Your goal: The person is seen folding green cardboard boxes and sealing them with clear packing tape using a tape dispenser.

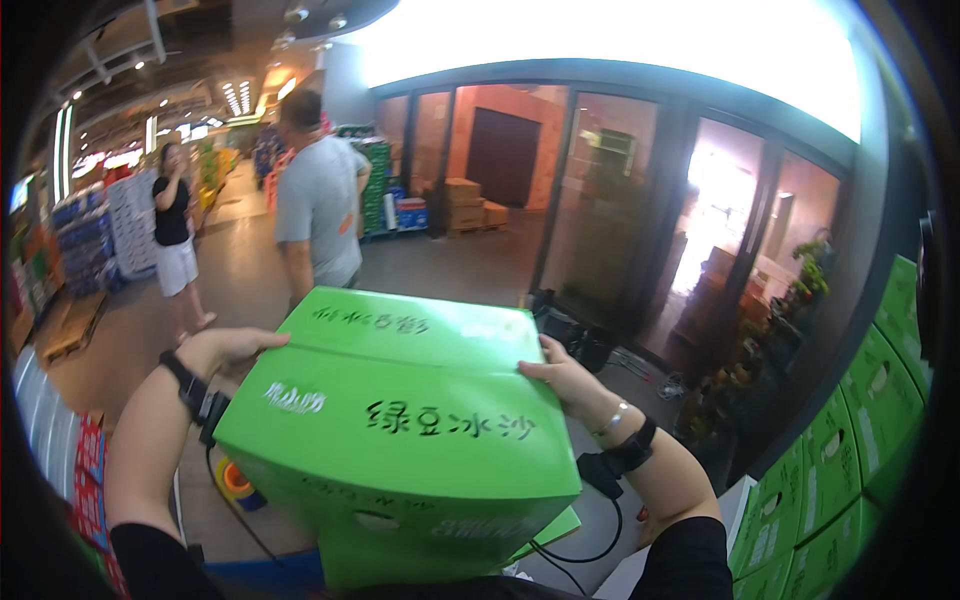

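A bright green cardboard carton [390,382] with printed writing on its top flaps fills the middle of the view, held in front of my body. My left hand [236,346] grips its far left edge, the thumb on the top and the other fingers hidden behind the side. On the opposite side my right hand [566,379] holds the far right edge, fingers on the rim of the top. Both wrists wear black straps with small devices and cables. Under the carton, more green cardboard [551,532] shows; how it is supported is hidden.
Stacked green cartons [817,457] stand close on my right. Rolls of tape [240,484] lie low at left, near red packs [90,465]. One person in grey [322,202] stands just ahead, another [176,225] farther left. Glass doors [607,202] are beyond.
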Tool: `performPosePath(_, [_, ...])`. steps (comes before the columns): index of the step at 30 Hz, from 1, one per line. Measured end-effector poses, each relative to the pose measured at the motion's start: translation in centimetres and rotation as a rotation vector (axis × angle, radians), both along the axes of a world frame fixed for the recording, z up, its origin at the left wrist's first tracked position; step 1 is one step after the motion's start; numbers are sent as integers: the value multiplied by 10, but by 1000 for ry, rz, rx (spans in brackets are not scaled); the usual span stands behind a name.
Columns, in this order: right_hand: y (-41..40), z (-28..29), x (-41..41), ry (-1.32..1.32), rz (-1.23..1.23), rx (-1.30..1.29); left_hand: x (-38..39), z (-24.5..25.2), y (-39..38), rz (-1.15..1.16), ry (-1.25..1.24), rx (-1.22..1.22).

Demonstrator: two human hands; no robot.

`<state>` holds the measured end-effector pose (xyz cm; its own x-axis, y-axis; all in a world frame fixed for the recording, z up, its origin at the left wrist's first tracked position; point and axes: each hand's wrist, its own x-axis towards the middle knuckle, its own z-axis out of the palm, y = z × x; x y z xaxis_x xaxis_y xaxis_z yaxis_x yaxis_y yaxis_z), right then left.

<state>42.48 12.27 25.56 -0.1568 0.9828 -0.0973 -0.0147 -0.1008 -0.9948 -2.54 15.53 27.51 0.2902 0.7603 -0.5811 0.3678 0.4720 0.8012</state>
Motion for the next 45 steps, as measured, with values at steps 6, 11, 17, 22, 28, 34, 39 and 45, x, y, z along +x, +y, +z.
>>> performPosePath(6, [-3,-4,-1,-61,-17,70,3,-5,1,84,-41,33])
performPosePath(11, [-7,-5,-2,-9,-50,66,17,7,-4,52,3,82])
performPosePath(17, [-5,7,5,-283,2,215,22,16,-27,75,-314,61])
performPosePath(22, [-6,4,-2,-61,-29,70,5,-3,5,-68,-29,-34])
performPosePath(28, [-3,5,-6,-113,-107,5,2,-7,13,-48,187,32])
performPosePath(34, [-9,-3,-4,19,-17,67,11,7,8,-57,255,52])
performPosePath(39, [-12,4,2,-8,46,-180,13,1,0,-117,286,198])
performPosePath(45, [-52,53,18,-185,2,425,5,54,-47,-146,362,611])
